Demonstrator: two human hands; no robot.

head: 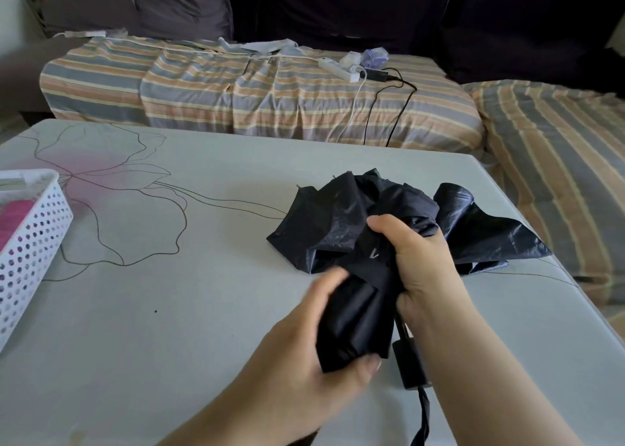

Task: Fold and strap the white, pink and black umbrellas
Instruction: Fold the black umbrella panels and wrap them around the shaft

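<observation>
A: Head view: a pale counter (169, 310) printed with a line-drawn flower fills the frame, a sofa under a striped sheet (236, 87) behind it. Why is the work set at the near right corner?

B: Probably so the black umbrella (372, 236) can rest on the surface with its loose canopy spilling away from the person. The fabric is still crumpled and fanned out at the far end, not yet wound tight.

A: And the white perforated basket (30, 239) at the left edge?

B: Something pink lies inside it, possibly the pink umbrella; too little shows to say. No white umbrella can be made out.

A: How are the hands placed?

B: The right hand (419, 259) is curled round the umbrella's middle, bunching the cloth, seemingly to steady it. The left hand (324, 337), blurred, wraps the lower part near the shaft, thumb underneath, likely gathering the folds.

A: Smaller details?

B: The black handle (411, 364) pokes out below the right wrist, its wrist cord (422, 418) trailing toward the viewer. A power strip (338, 68) sits on the sofa.
</observation>
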